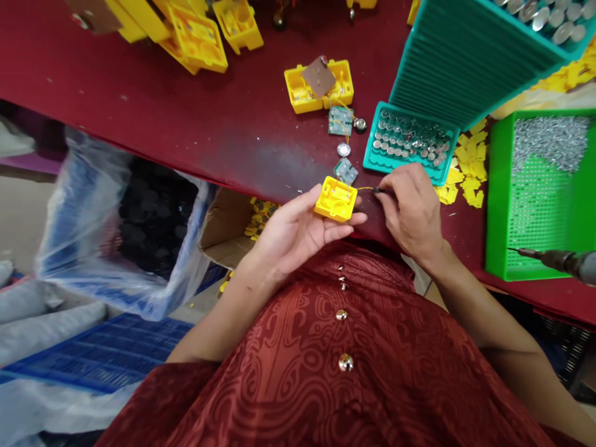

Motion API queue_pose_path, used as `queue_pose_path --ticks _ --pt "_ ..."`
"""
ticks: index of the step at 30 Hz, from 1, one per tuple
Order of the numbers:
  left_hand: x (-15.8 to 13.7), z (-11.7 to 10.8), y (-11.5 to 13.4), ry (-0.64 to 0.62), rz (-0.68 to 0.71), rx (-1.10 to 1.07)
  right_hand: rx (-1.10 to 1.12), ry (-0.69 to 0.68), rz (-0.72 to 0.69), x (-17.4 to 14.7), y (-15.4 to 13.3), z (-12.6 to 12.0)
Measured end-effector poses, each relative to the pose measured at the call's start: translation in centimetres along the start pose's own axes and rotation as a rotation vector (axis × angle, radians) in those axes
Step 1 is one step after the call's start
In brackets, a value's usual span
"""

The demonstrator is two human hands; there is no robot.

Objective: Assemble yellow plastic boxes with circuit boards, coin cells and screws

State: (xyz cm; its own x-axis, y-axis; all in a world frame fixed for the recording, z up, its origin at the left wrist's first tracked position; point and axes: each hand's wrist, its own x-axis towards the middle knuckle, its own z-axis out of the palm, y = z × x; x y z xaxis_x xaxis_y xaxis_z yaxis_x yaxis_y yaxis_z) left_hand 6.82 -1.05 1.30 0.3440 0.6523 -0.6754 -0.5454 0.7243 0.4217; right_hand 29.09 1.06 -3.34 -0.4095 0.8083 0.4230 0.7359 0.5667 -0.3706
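Observation:
My left hand (310,230), palm up, holds a small open yellow plastic case (336,200) between thumb and fingers. Its moulded compartments face up. A yellow wire (364,188) runs from the case side to a small dark part (376,190) pinched in my right hand (412,208); what kind of part it is, I cannot make out. Just beyond the case lies a small circuit board (346,170), with a round silver disc (343,149) above it. Farther off, another circuit board (341,120) is wired to a small round part (360,125).
Button cells fill a teal tray (370,152) beside a taller teal tray stack (437,62). A green basket (498,205) of small metal pieces stands right, a screwdriver tip (535,253) over it. Yellow cases (293,87) lie farther back; a lined blue crate (153,298) stands lower left.

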Motion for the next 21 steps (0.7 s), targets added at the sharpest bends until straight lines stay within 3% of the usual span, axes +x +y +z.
queue_pose_path --ticks 4,10,16,21 --pt "-0.2 -0.2 -0.7 -0.026 0.031 0.062 -0.055 0.109 -0.067 -1.4 -0.4 -0.2" --pt "-0.7 -0.3 -1.1 -0.073 0.072 0.137 0.075 -0.003 -0.076 -2.3 -0.5 -1.9" --pt "-0.8 0.3 -0.9 -0.036 0.074 0.158 -0.015 -0.032 0.129 -2.0 -1.6 -2.5" --pt "-0.8 0.7 -0.7 0.030 0.069 0.157 -0.129 -0.183 0.224 -1.9 -2.8 -1.8"
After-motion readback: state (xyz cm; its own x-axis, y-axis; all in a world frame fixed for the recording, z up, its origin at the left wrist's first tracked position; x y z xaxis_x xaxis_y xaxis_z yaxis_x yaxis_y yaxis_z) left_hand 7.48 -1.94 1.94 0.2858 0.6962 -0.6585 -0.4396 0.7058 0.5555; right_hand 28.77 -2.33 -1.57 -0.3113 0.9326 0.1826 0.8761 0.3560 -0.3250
